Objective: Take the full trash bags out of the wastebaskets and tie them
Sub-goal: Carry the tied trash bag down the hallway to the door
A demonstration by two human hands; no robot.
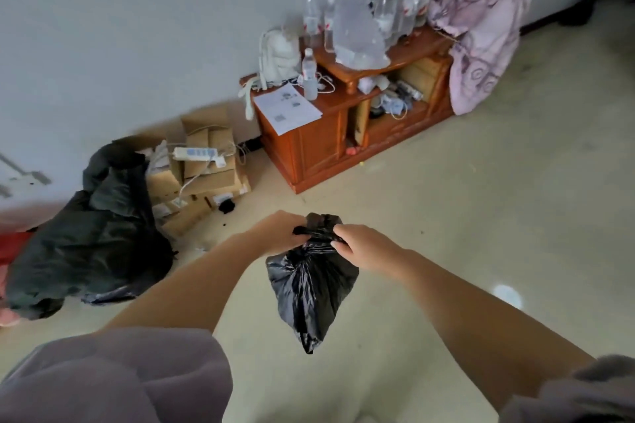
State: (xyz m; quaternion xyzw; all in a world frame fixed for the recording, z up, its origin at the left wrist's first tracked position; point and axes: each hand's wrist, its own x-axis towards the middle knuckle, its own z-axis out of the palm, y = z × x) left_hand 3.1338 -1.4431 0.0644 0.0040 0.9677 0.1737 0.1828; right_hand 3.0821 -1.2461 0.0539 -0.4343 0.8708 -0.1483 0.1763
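Observation:
A small black trash bag [311,285] hangs in the air in front of me, its neck gathered and bunched at the top. My left hand [280,230] grips the bunched neck from the left. My right hand [364,247] grips it from the right, close against the left hand. The bag's body is full and tapers to a point below. No wastebasket is in view.
A large dark bag [92,237] lies on the floor at the left beside cardboard boxes [202,175]. A wooden cabinet [343,127] with several plastic bottles [378,0] and a pink cloth [481,38] stands against the wall. Pale floor [481,216] spreads to the right.

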